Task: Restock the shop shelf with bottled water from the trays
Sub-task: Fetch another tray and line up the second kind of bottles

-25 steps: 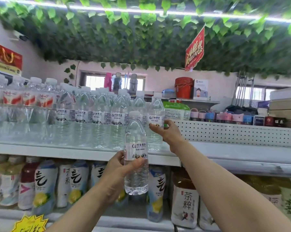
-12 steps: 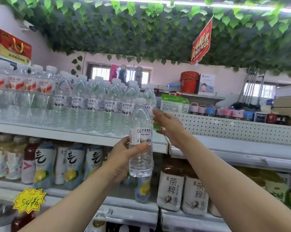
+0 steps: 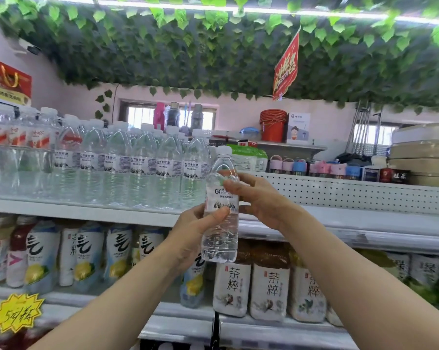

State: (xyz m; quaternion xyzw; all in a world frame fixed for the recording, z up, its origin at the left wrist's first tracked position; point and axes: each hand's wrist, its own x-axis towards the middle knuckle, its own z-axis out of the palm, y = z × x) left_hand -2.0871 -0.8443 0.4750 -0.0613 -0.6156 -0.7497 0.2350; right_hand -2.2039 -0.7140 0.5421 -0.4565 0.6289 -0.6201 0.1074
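Observation:
A clear water bottle with a white cap and white label stands upright in front of the top shelf. My left hand grips its lower half, thumb across the label's bottom edge. My right hand curls round the bottle's shoulder and label from the right. Behind it a row of matching water bottles fills the top shelf up to the bottle's left. The shelf surface to the right of that row is bare.
A white perforated panel runs along the right behind the top shelf, with small coloured cups above it. Tea and lemon drink bottles fill the lower shelf. Red-labelled water bottles stand at far left. Leaf garlands hang overhead.
My right hand left the bottle on the shelf and came back onto the bottle that my left hand holds. That bottle rose a little toward the shelf's right end.

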